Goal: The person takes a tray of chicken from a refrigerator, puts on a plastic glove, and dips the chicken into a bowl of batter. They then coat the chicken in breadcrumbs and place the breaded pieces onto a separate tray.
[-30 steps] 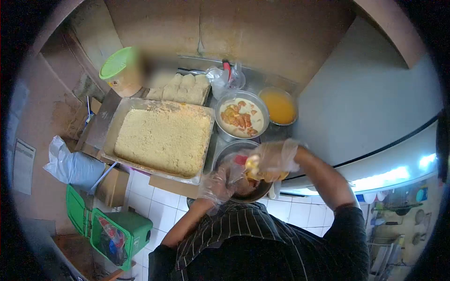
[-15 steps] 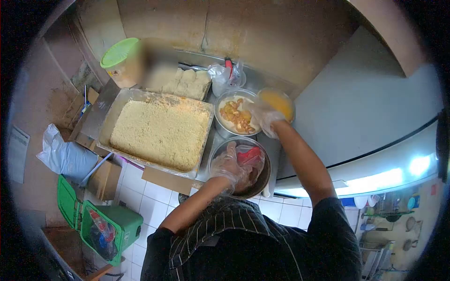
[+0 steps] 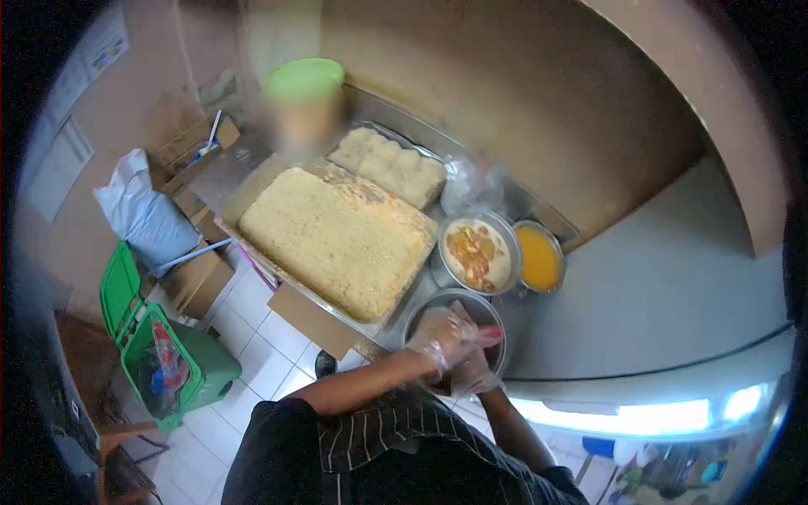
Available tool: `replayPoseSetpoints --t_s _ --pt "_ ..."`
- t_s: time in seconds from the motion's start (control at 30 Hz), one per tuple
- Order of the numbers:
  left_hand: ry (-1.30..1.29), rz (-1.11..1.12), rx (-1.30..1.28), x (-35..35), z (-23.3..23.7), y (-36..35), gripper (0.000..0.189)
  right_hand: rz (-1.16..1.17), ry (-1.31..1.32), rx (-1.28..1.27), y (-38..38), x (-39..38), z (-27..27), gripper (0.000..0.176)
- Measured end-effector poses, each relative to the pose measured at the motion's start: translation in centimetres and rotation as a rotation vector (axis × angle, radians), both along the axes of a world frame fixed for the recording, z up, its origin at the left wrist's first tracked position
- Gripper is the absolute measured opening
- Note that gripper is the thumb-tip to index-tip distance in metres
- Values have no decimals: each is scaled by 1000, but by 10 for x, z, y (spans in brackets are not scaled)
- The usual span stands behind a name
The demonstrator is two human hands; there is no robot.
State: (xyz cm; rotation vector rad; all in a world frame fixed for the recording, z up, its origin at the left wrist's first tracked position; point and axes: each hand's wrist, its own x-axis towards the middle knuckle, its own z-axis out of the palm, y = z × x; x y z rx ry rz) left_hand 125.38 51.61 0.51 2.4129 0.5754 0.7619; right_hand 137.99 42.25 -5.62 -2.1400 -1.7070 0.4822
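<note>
My left hand (image 3: 442, 335), in a clear plastic glove, is over the deep metal bowl (image 3: 500, 360) nearest my body. Its fingers are closed around a red object (image 3: 488, 333) whose kind I cannot make out. My right hand (image 3: 475, 374), gloved too, is at the same bowl, just below and against the left one; its fingers are mostly hidden. Just beyond stands a round metal pan (image 3: 439, 273) of pale batter or flour with orange-brown chunks (image 3: 474, 254) on it. Beside that pan is a bowl of orange-yellow liquid (image 3: 539, 258).
A large tray of pale crumbly flour (image 3: 337, 240) fills the left of the counter. Behind it lie a tray of pale coated pieces (image 3: 387, 167) and a green-lidded tub (image 3: 305, 80). A plastic bag (image 3: 471, 183) is at the back. A green bin (image 3: 181, 362) stands on the floor.
My right hand has come from over the pan of chunks down to the near bowl, joining my left hand. The red object now shows between them. The view has turned.
</note>
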Motion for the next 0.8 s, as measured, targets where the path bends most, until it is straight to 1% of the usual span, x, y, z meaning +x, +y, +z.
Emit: replayPoseSetpoints --t_s 0.03,0.13,0.17,0.23,0.27,0.3,0.33,0.37,0.4,0.43,0.47,0.5,0.53,0.6,0.67,0.77,0.8 --pt "-30 -5 1 -1 2 -5 14 33 -27 -16 8 0 -3 32" --pt "-10 -52 118 -1 4 -19 20 142 -104 -71 25 -2 -4 32" --pt "-41 -84 134 -4 -1 -19 26 178 -125 -93 29 -3 -3 32" --pt "-114 -89 155 -3 -28 -20 19 256 -164 -138 34 -6 1 32" --pt "-153 -93 166 3 -45 -22 20 293 -187 -160 37 -7 2 33" --pt "-44 -64 -62 13 -62 -26 21 335 -202 -183 37 -7 4 33" --pt "-59 -32 -71 4 -46 -25 23 376 -218 -205 37 -7 6 34" --pt "-74 3 -78 -13 -17 -26 25 419 -238 -228 38 -7 9 34" --pt "-92 42 -87 -24 0 -25 26 463 -254 -254 36 -6 12 35" --pt "-48 57 -22 -13 -30 -20 27 507 -269 -278 36 -4 16 36" --pt "-5 73 43 -8 -46 -15 32 552 -284 -300 35 -4 20 37" --pt "30 184 66 0 -59 -17 35 591 -296 -325 32 -2 23 38" --pt "64 295 90 6 -61 -21 38 624 -312 -342 30 -1 27 39" --pt "27 313 -13 34 -124 -19 39 687 -348 -376 32 -1 33 41" --pt "89 110 -311 25 -104 -16 37 734 -379 -394 30 0 39 43" --pt "366 76 -410 11 -49 0 41 788 -428 -379 32 1 47 47" --pt "302 69 -352 7 -43 2 42 799 -445 -364 31 2 50 48"
